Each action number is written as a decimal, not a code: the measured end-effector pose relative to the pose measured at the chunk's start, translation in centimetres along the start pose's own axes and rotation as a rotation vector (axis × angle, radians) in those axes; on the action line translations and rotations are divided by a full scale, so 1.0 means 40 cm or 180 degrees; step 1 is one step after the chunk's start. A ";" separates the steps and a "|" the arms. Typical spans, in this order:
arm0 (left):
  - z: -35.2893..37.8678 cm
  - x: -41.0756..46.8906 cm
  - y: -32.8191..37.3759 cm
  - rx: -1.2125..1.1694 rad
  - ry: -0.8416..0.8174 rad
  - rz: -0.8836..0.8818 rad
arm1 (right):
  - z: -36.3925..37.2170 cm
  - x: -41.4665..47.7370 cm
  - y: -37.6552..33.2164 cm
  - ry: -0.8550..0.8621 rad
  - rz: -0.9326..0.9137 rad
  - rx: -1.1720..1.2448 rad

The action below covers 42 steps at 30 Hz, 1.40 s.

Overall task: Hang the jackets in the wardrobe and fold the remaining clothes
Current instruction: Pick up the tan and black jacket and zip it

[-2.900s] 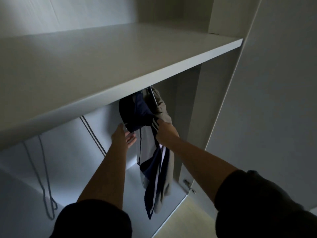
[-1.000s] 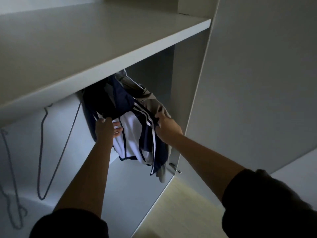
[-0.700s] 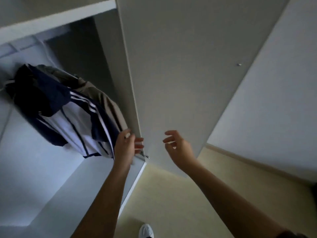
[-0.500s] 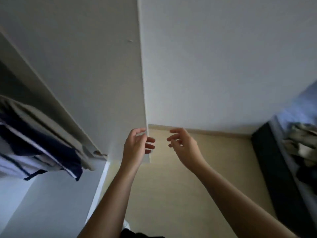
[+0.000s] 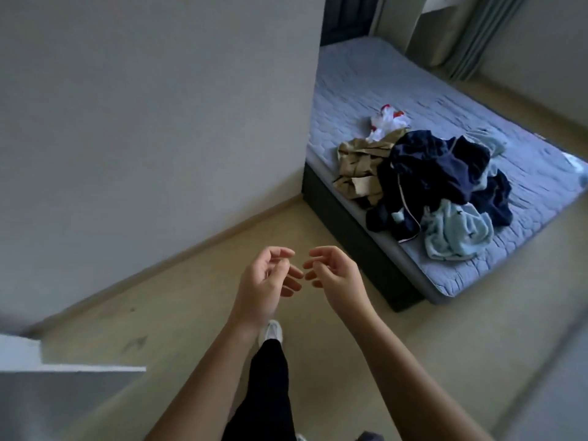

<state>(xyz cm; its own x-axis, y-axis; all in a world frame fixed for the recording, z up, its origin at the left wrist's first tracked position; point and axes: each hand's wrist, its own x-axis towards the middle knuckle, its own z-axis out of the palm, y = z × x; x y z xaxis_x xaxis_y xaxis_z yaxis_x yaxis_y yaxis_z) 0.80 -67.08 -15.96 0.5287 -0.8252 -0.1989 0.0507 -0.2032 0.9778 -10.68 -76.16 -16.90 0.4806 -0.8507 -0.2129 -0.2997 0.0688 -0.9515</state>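
Observation:
A heap of clothes lies on the near corner of the bed point(image 5: 366, 78): a dark navy garment point(image 5: 439, 173), a tan one point(image 5: 359, 167), a light blue one point(image 5: 455, 232) and a white-and-red one point(image 5: 386, 117) behind. My left hand point(image 5: 265, 284) and my right hand point(image 5: 334, 275) hover side by side over the floor, well short of the heap. Both hold nothing, with fingers loosely curled and fingertips nearly meeting. The wardrobe interior and the hung jacket are out of view.
A grey wall point(image 5: 159, 122) fills the left and ends at a corner beside the bed. The bed's dark base point(image 5: 356, 246) borders the beige floor point(image 5: 159, 313). A pale wardrobe edge point(image 5: 63, 370) shows at lower left. Curtains point(image 5: 471, 33) hang at the top right. My leg and white shoe point(image 5: 270, 332) are below my hands.
Both hands let go of the navy-and-white jacket hanging in the wardrobe. The view swung right from the wardrobe to the bed, and the empty hands came together in front of me.

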 end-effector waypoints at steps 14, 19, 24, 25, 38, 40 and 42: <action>0.421 0.857 0.191 0.0488 -0.1295 -0.0083 | -0.426 0.656 -0.029 0.1295 0.0599 0.0775; 0.607 1.049 0.189 0.0656 -0.1527 -0.0260 | -0.558 0.796 0.057 0.1550 0.0913 0.1020; 0.782 1.242 0.137 0.0709 -0.1391 -0.0647 | -0.732 1.026 0.134 0.1507 0.1141 0.1027; 0.813 1.282 0.132 0.0732 -0.1406 -0.0716 | -0.764 1.077 0.140 0.1496 0.1142 0.0994; 1.091 2.015 -0.079 0.1435 -0.1545 -0.1238 | -0.904 1.696 0.332 0.1249 0.1708 0.0297; 1.111 2.108 -0.130 0.1639 -0.1698 -0.1284 | -0.899 1.788 0.376 0.1280 0.1811 0.0256; 1.123 2.191 -0.178 0.1887 -0.1966 -0.1245 | -0.891 1.874 0.422 0.1305 0.1903 0.0249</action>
<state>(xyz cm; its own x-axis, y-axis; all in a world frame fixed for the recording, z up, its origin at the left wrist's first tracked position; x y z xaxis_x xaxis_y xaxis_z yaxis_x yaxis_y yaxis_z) 8.71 -161.64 -43.29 0.0137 -0.7406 -0.6718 -0.3997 -0.6199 0.6752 -9.10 -157.33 -41.02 -0.0988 -0.7819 -0.6156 -0.3472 0.6068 -0.7150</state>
